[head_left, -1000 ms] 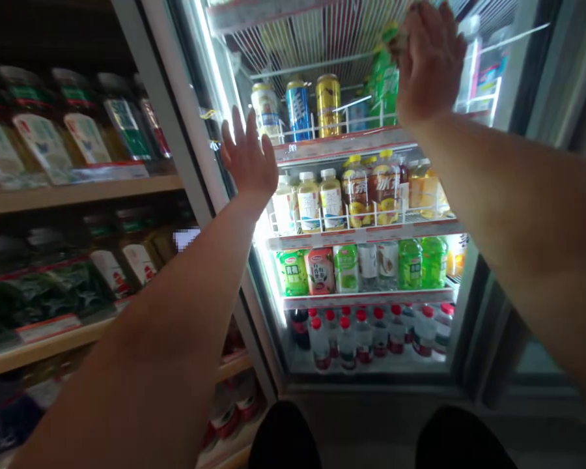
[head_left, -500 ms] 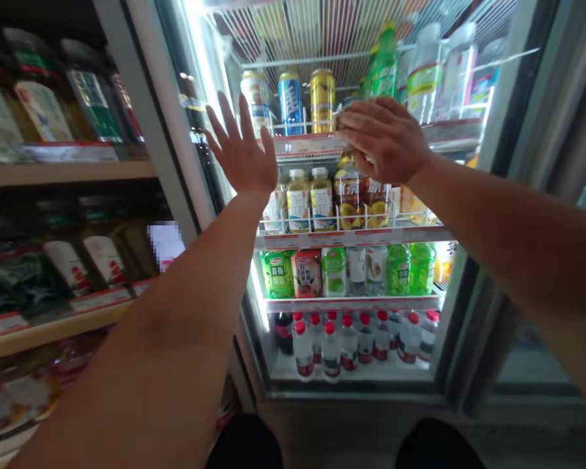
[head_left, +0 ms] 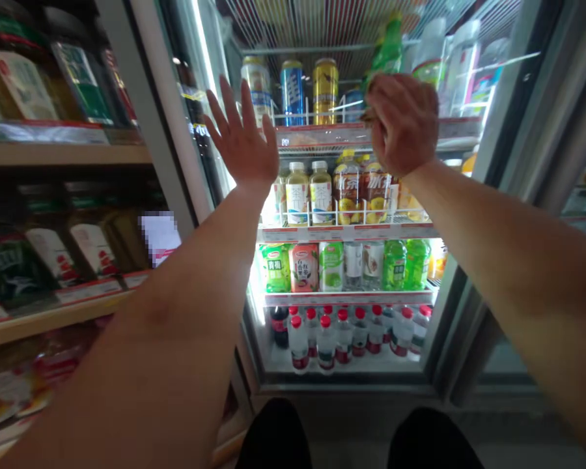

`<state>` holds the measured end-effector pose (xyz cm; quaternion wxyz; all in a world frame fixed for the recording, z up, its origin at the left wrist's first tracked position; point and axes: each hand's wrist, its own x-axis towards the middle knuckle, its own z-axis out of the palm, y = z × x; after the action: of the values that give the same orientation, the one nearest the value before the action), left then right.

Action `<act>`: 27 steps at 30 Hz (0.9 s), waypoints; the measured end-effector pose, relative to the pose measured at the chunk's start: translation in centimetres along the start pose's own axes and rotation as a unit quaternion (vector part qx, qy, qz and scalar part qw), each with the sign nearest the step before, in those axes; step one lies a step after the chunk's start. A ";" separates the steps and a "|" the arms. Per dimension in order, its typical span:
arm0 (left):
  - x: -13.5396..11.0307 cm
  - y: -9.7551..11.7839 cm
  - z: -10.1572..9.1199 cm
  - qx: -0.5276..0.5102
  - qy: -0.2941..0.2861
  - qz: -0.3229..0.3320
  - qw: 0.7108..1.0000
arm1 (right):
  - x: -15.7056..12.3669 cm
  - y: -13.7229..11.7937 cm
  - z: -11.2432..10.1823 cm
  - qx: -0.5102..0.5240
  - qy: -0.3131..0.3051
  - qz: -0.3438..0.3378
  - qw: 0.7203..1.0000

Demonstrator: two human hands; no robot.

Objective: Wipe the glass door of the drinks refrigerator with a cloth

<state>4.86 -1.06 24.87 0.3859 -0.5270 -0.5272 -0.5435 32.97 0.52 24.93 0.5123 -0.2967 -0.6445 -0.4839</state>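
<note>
My left hand [head_left: 247, 146] is raised in front of the lit drinks fridge, palm forward and fingers spread, holding nothing. Behind it are a white can [head_left: 256, 85] and the fridge's left frame. Further right, my right hand [head_left: 407, 124] is curled with the fingers bent inward; whether something is inside it cannot be made out. It covers part of the upper shelf edge, just below a green bottle [head_left: 390, 49]. A blue can [head_left: 293, 91] and a gold can [head_left: 325, 91] stand between the hands. Whether either hand touches glass is unclear.
Lower shelves hold tea bottles [head_left: 348, 189], green drink bottles [head_left: 417, 264] and red-capped water bottles [head_left: 326, 345]. A side rack [head_left: 63, 154] with bottles stands at left. The metal door frame [head_left: 469, 326] rises at right. My knees show below.
My right hand has moved slightly right and gone from flatter, extended fingers to a curled shape, uncovering the tea bottles. My left hand stays spread in nearly the same place. The view has shifted slightly.
</note>
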 end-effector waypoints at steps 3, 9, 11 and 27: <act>-0.1 -0.1 0.1 -0.053 0.000 -0.009 0.999 | 0.1 0.4 0.2 0.005 0.006 0.019 1.000; -0.1 -0.1 0.1 -0.103 0.003 -0.019 0.994 | 0.6 3.4 1.7 -0.017 0.100 0.254 0.962; 0.0 -0.2 0.2 -0.087 0.000 -0.017 0.996 | 0.2 2.2 1.0 -0.017 0.066 0.188 0.980; -0.2 -0.4 0.2 -0.017 -0.002 -0.001 1.000 | -1.2 -0.3 0.3 -0.003 0.061 0.074 0.995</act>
<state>4.55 -0.84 24.61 0.3757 -0.5340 -0.5193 -0.5514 32.93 0.77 23.73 0.5838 -0.3151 -0.5870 -0.4640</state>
